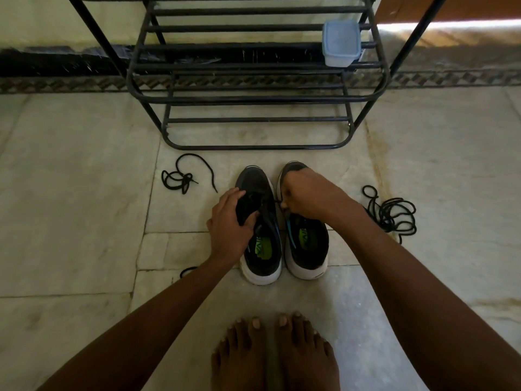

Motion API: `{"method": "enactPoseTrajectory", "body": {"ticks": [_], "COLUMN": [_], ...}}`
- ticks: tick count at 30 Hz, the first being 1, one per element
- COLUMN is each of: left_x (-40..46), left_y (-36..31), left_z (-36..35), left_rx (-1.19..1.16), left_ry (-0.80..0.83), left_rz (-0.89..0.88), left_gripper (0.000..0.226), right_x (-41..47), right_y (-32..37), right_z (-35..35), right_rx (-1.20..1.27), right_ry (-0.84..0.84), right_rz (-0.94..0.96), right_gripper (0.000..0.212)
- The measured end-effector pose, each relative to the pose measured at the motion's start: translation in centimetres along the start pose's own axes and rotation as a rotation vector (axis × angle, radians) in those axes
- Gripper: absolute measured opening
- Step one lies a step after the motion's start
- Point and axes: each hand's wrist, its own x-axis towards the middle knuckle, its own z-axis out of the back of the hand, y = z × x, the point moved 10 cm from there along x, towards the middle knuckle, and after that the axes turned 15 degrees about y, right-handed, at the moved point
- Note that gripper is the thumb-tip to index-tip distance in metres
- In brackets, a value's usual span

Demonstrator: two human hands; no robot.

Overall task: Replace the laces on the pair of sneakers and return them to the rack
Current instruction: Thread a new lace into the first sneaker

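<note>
Two black sneakers w/ white soles sit side by side on the stone floor (84, 193), toes toward the black metal rack (253, 100) just beyond them. Left hand (229, 221) grips the left sneaker (262, 249) at the tongue — thumb curled inside the opening, fingers wrapped over the top. Right hand (307, 193) hovers over the right sneaker (307, 249), fingers curled, pinching a thin black lace (277, 201) that runs across to the left shoe's eyelet area. Both insoles show green print.

A loose black lace (183, 176) lies on the floor left of the shoes; a bigger tangle of black lace (392, 213) lies to the right, near the right forearm. A pale blue lidded plastic container (341, 42) sits on a rack shelf, right side. Bare feet (276, 354) at bottom, behind the heels.
</note>
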Motion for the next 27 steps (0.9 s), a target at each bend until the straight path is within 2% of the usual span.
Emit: {"method": "enactPoseTrajectory", "body": {"ticks": [3,8,10,13,14,21,27], "left_x": [-0.2,-1.3,-1.6,-1.8,-1.9,-3.2,-5.2], "left_y": [0.1,0.9,1.1,1.1,1.0,1.6,-0.4], "left_z": [0.2,1.0,1.1,1.3,1.3,1.9,4.4], "left_rx": [-0.035,-0.195,-0.227,-0.228,-0.219,-0.161,-0.176], "left_ry": [-0.026,-0.120,-0.133,-0.131,-0.132,-0.179,-0.276], "left_rz": [-0.012,0.005,0.024,-0.005,-0.025,-0.044,-0.195], "left_gripper": [0.051,0.032,0.022,0.017,0.016,0.015,0.016], "right_x": [-1.0,-1.9,-1.7,-0.8,-0.7,-0.6,-0.7], "right_y": [0.1,-0.1,-1.2,-1.3,-1.2,-0.5,-0.4], "right_z": [2.8,3.6,2.8,1.0,0.9,1.5,1.4], "right_rx": [0.099,0.371,0.678,1.355,1.455,1.262,1.239], "right_ry": [-0.266,-0.422,-0.442,-0.318,-0.290,-0.270,-0.275], "right_rz": [0.099,0.263,0.262,0.378,0.394,0.386,0.379], "right_gripper": [0.018,0.020,0.021,0.025,0.024,0.023,0.022]}}
